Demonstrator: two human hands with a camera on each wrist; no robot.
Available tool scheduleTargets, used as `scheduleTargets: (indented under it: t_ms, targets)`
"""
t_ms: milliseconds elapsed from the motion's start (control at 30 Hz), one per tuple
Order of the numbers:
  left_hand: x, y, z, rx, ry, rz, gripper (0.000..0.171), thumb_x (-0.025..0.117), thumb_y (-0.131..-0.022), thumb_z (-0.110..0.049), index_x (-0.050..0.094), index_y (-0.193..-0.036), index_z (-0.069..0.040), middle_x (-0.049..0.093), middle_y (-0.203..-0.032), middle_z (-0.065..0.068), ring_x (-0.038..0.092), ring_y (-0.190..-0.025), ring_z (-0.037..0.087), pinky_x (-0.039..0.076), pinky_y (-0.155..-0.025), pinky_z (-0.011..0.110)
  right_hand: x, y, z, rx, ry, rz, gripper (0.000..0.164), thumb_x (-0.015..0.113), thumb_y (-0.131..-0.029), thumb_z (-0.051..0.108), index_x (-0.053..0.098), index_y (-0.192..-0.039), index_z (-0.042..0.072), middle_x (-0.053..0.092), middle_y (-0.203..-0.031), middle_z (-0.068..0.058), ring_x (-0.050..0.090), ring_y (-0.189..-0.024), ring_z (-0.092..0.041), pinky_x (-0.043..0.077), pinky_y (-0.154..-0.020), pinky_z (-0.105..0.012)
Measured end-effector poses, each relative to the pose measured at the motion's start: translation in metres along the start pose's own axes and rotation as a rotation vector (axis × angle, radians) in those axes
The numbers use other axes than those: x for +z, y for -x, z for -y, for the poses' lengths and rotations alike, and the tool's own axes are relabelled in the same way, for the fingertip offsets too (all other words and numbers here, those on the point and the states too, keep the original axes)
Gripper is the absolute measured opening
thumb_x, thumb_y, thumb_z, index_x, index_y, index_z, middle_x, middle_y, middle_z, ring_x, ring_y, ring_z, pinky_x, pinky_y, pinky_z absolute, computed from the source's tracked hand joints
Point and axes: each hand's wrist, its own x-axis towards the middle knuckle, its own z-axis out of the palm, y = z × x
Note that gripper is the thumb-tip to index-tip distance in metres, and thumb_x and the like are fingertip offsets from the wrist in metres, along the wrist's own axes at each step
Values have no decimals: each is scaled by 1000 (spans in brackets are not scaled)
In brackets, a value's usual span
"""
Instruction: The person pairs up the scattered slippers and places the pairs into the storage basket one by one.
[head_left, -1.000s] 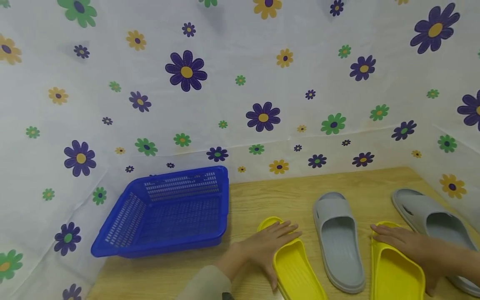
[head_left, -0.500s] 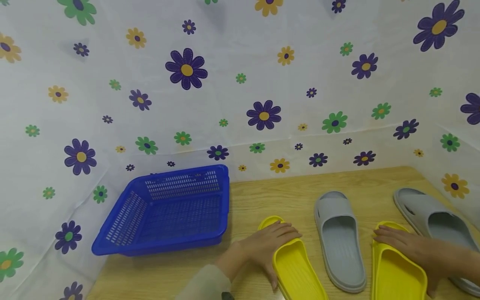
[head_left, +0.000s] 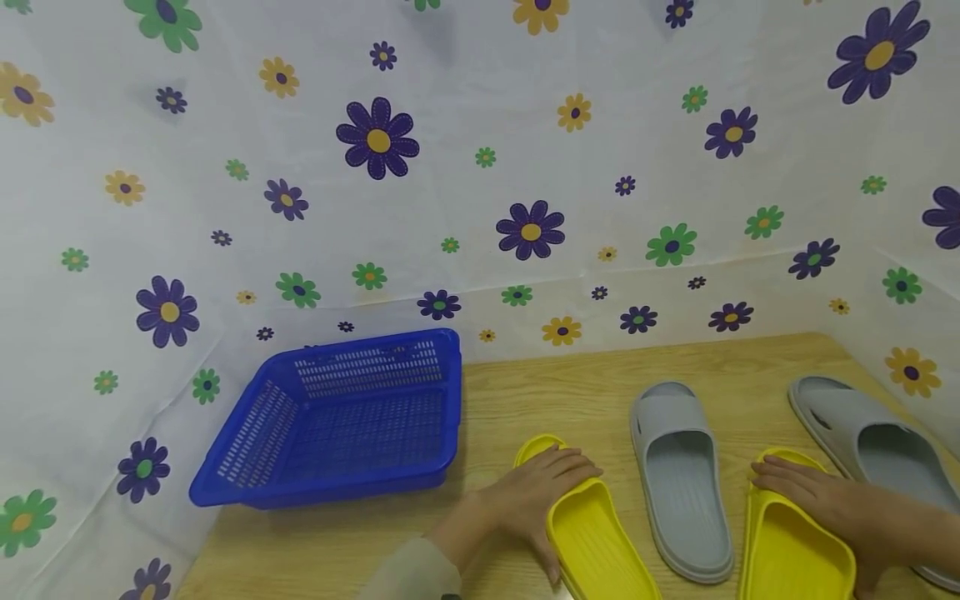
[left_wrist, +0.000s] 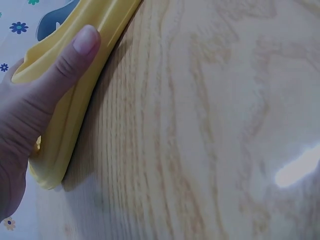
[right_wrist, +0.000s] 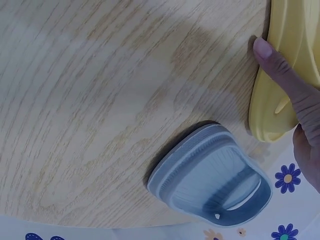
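Observation:
My left hand point(head_left: 525, 504) lies across the strap of the left yellow slipper point(head_left: 603, 546). In the left wrist view its thumb point(left_wrist: 67, 65) presses along the slipper's side, with the fingers over the far side. The right yellow slipper point(head_left: 795, 554) is held the same way by my right hand point(head_left: 840, 504), the thumb point(right_wrist: 282, 75) against its side in the right wrist view. Both yellow slippers have their toes pointing away from me, and their heels run out of the head view. Between them sits a grey slipper point(head_left: 682, 483), not touched by either hand.
A second grey slipper point(head_left: 888, 442) lies at the far right, partly behind my right forearm. At the left on the wooden table point(head_left: 540, 383) stands a blue mesh basket point(head_left: 452, 417) with nothing in it. Flower-printed white cloth point(head_left: 450, 192) rises behind and at both sides.
My right hand and the yellow slipper under it have shifted very slightly right and towards me. The left hand keeps its place on its slipper.

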Motion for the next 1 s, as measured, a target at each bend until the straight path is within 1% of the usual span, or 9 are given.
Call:
scheduleTargets:
  t_ms: [133,267,433,533,733,867,933,967,1000]
  targets:
    - [-1,-2,1,8,4,31,136,75,-44,-77,16,-151,-17,30,-151,0,22,-142,21,10,-118,34,2,0,-1,-5,-37,-24,130,71,-43,78,36,-136,-6,10,-156,6,-7,-141,3,-5,-104,-3]
    - [-4,-8,5,32,1,79,136,76,-46,-75,12,-151,-18,28,-152,3,19,-144,22,9,-118,35,6,2,-1,18,-66,-37,133,73,-44,77,33,-140,-5,27,-152,-5,-2,-141,4,-2,-104,-2]
    - [-4,-8,7,39,21,92,134,77,-48,-74,13,-151,-18,28,-152,3,18,-144,24,9,-118,37,11,4,2,-9,-29,-93,128,73,-49,76,35,-139,-6,37,-145,-17,3,-143,-2,-2,-108,-6]
    - [-4,-5,5,28,20,74,133,76,-47,-75,16,-151,-18,30,-151,2,20,-143,23,11,-118,37,12,3,5,-22,-3,-120,124,73,-51,76,38,-137,-6,39,-142,-16,4,-143,-3,-2,-108,-7]
    - [-2,2,1,4,-18,29,134,74,-44,-78,19,-150,-18,32,-150,0,24,-141,21,13,-117,35,13,0,9,-38,33,-152,123,73,-50,77,39,-135,-4,40,-140,-14,5,-143,-5,1,-110,-8]
    - [-3,5,-4,-15,-10,20,134,75,-43,-78,21,-149,-17,33,-148,0,26,-140,21,14,-117,35,11,1,13,-24,51,-169,119,72,-52,76,41,-134,-4,29,-149,-3,5,-143,-3,1,-109,-7]
    - [-4,6,-6,-23,-3,19,134,75,-43,-78,21,-149,-17,33,-148,0,26,-140,22,15,-117,36,11,1,15,-13,65,-184,117,72,-52,76,43,-133,-4,25,-150,2,7,-142,-2,0,-109,-6]
    - [-4,6,-6,-26,-1,17,134,75,-43,-78,21,-149,-17,33,-148,0,26,-140,22,15,-117,36,10,1,16,-6,76,-189,116,72,-52,76,44,-132,-3,25,-150,4,7,-141,-2,1,-109,-6]
    - [-5,6,-7,-31,0,16,134,75,-43,-77,21,-149,-17,34,-148,0,26,-140,22,15,-117,36,10,1,17,-4,78,-197,116,72,-52,76,44,-132,-4,28,-149,1,8,-141,-2,1,-109,-7]
